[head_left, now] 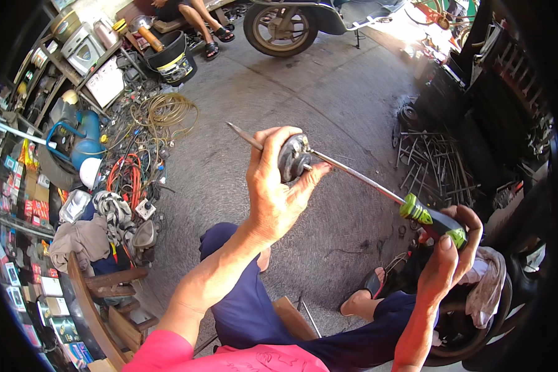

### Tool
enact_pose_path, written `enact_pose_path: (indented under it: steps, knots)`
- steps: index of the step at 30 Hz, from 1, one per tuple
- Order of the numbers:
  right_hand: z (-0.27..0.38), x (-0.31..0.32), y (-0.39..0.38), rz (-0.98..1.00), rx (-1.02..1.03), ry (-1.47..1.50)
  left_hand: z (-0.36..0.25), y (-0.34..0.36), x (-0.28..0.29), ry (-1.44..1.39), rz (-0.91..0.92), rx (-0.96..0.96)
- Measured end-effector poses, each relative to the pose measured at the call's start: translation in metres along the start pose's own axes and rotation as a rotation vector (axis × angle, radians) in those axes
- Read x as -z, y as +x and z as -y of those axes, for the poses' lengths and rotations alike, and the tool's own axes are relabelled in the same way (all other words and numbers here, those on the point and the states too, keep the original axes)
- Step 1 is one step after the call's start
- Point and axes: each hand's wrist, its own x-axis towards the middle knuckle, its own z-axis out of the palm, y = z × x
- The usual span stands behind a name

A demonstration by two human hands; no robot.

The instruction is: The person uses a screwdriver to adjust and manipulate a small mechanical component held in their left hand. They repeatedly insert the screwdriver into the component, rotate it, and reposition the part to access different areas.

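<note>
My left hand [273, 192] is closed around a round black metal part [293, 159] with a small stud on its face. From the same hand a thin pointed metal piece [244, 135] sticks out to the upper left; its other end is hidden behind the fingers. My right hand [449, 251] grips the green and black handle of a screwdriver [434, 221]. The screwdriver's shaft slants up to the left, and its tip meets the upper right edge of the round part. Both hands are held in the air above my knees.
Coiled hose [166, 110], cables and a blue tank [87, 137] crowd the left, beside boxed goods on shelves. Loose metal rods [425, 162] lie at the right. A black bucket [172, 57], a seated person's legs [198, 22] and a scooter wheel [281, 30] are at the far side.
</note>
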Motion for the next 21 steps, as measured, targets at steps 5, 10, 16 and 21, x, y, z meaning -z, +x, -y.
enact_pose_path:
  steps: [5, 10, 16, 21]
  knots:
    - [0.003, 0.005, 0.0, -0.045, -0.134, -0.173, 0.002, 0.0, 0.001, -0.002, -0.004, 0.024]
    - [0.006, 0.0, -0.003, -0.015, 0.032, -0.056, -0.001, 0.0, 0.002, -0.009, 0.022, 0.056]
    - [0.006, 0.003, -0.003, -0.012, 0.052, 0.054, -0.002, -0.003, -0.001, -0.062, 0.019, 0.064]
    - [0.008, 0.01, -0.008, -0.005, -0.071, -0.059, -0.001, -0.003, 0.002, -0.052, 0.025, 0.103]
